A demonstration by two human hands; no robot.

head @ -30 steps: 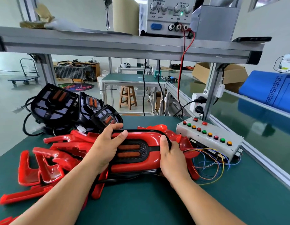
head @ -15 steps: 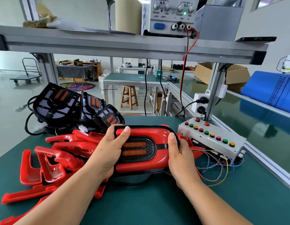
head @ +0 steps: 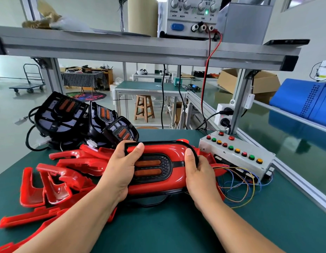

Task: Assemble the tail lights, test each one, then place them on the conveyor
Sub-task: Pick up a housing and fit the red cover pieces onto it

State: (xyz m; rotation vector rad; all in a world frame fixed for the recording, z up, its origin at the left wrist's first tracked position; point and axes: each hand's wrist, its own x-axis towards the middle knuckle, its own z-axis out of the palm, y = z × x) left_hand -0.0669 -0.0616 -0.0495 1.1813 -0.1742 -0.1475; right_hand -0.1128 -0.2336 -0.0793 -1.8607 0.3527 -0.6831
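the tail light [head: 158,167] sits between the two hands, held just above the green table [head: 158,230]. the left hand [head: 120,172] grips its left end, thumb curled over the top face; the right hand [head: 198,172] grips its right end, thumb on the black rim. it is a glossy red lens in a black frame, with two orange bars in a dark centre panel. red covers [head: 54,179] lie left of the left hand.
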